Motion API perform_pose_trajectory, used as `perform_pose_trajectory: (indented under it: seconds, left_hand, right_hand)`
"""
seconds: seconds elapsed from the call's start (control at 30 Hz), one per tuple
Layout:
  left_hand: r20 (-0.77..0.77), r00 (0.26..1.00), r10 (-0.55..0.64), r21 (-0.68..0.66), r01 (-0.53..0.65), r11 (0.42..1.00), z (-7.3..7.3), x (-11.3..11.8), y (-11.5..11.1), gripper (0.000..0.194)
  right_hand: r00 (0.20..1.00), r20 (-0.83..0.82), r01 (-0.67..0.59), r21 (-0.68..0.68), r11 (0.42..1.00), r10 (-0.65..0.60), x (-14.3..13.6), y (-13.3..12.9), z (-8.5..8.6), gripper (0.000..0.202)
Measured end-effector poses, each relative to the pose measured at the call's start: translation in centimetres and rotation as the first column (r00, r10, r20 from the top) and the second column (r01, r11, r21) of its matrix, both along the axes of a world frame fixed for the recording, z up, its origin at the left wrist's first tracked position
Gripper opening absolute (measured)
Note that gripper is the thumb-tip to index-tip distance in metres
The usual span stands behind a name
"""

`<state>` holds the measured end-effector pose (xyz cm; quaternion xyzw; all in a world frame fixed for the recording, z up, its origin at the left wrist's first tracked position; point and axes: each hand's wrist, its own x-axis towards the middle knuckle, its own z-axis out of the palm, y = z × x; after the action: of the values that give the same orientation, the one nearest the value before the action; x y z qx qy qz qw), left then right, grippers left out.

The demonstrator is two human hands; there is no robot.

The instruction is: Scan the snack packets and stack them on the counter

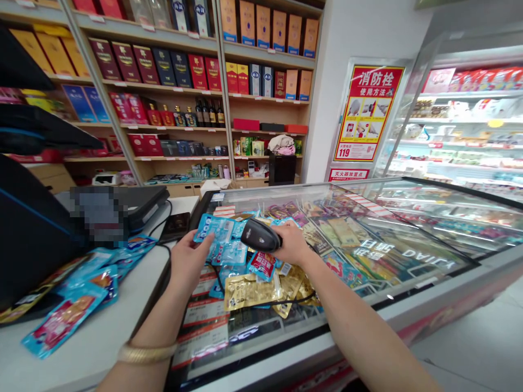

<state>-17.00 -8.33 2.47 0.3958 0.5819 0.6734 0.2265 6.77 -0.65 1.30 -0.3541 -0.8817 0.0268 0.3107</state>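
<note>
Right hand (293, 242) aims a black scanner (258, 235) toward a blue packet (214, 228) pinched in the left hand (191, 257), at the centre of the frame.
At lower left, more blue packets (67, 321) lie on the white counter (134, 310), apart from the centre heap. Gold packets (250, 291) form the heap's near side, a black cable (272, 302) looping across them. Beyond these, the left thumb and fingers grip the packet by its near edge, seemingly so its printed face stays uncovered; the right fingers close around the scanner's handle, which probably leaves its head free to point. The glass-topped cabinet (249, 335) serves as a work surface beneath. At upper left, shelves (163, 86) hold boxes in rows; 1 red poster (370, 113) hangs at upper right.
</note>
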Motion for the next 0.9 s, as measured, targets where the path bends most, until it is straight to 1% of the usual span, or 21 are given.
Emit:
perform_pose_trajectory:
  seconds: [0.13,0.27,0.43,0.63,0.7,0.8,0.9]
  left_hand:
    - [-0.037,0.999,0.010,-0.013,-0.010,1.000,0.06,0.18,-0.15,0.038]
    - [-0.043,0.999,0.014,-0.014,-0.014,1.000,-0.03,0.27,-0.11,0.040]
    - [-0.059,0.998,0.027,-0.025,-0.028,0.999,-0.20,0.20,-0.01,0.037]
    - [-0.006,1.000,0.008,-0.001,-0.008,1.000,-0.33,0.11,0.14,0.039]
    - [-0.009,1.000,0.011,-0.008,-0.011,1.000,-0.37,0.08,0.19,0.041]
    - [-0.021,1.000,-0.008,-0.004,0.008,1.000,-0.51,0.02,0.33,0.047]
    - [0.000,0.998,-0.070,-0.007,0.070,0.998,-0.73,0.08,0.48,0.055]
  right_hand:
    - [1.000,0.022,-0.005,-0.011,1.000,0.005,-0.04,-0.01,-0.08,0.023]
    - [0.999,0.037,-0.012,-0.013,1.000,0.012,0.00,-0.05,0.11,0.025]
    - [0.999,0.051,-0.011,-0.022,1.000,0.012,0.03,-0.11,0.32,0.024]
    - [0.999,0.035,-0.011,-0.027,1.000,0.012,0.00,-0.12,0.28,0.025]
    - [1.000,0.023,-0.010,-0.022,1.000,0.011,0.04,-0.05,0.25,0.026]
    - [1.000,-0.014,0.024,-0.005,1.000,-0.024,0.20,0.19,0.11,0.026]
    - [0.994,-0.065,0.088,0.012,0.996,-0.087,0.47,0.53,-0.13,0.027]
